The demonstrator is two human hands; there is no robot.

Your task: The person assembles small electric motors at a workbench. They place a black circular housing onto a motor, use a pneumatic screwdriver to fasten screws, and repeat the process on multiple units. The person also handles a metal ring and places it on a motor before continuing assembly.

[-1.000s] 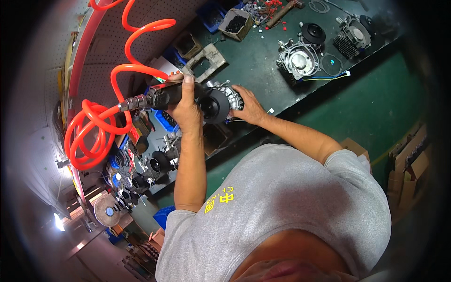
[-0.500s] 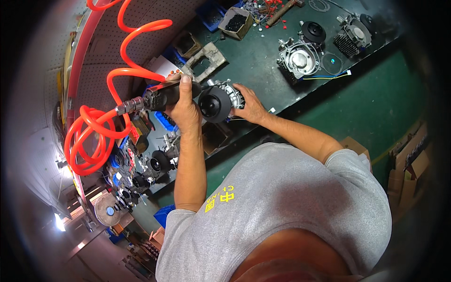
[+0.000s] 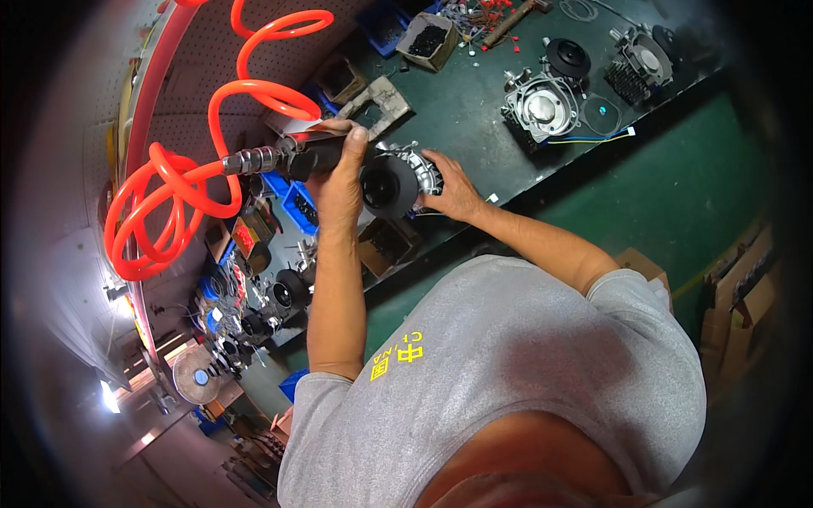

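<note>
My left hand [image 3: 339,190] is wrapped round a dark air-powered tool [image 3: 312,158], thumb along its top. A metal coupling [image 3: 251,161] joins the tool to a coiled orange air hose [image 3: 222,127]. The tool's front end lies beside a black round fan-like wheel [image 3: 388,188]; whether they touch I cannot tell. Behind that wheel is a silver metal housing [image 3: 426,175] on the bench, with my right hand [image 3: 456,193] curled round its right side. The tool's working tip is hidden.
Two similar metal assemblies [image 3: 542,108] [image 3: 648,63] stand at the bench's right end. A flat metal block with a cutout [image 3: 385,103], a box of black parts [image 3: 428,41] and a hammer [image 3: 508,24] lie farther back. Blue bins [image 3: 301,206] and more assemblies [image 3: 292,288] line the left.
My left hand and the air tool have shifted slightly right and away from me. The hose's coils have swung with it. My right hand and the metal housing have hardly moved.
</note>
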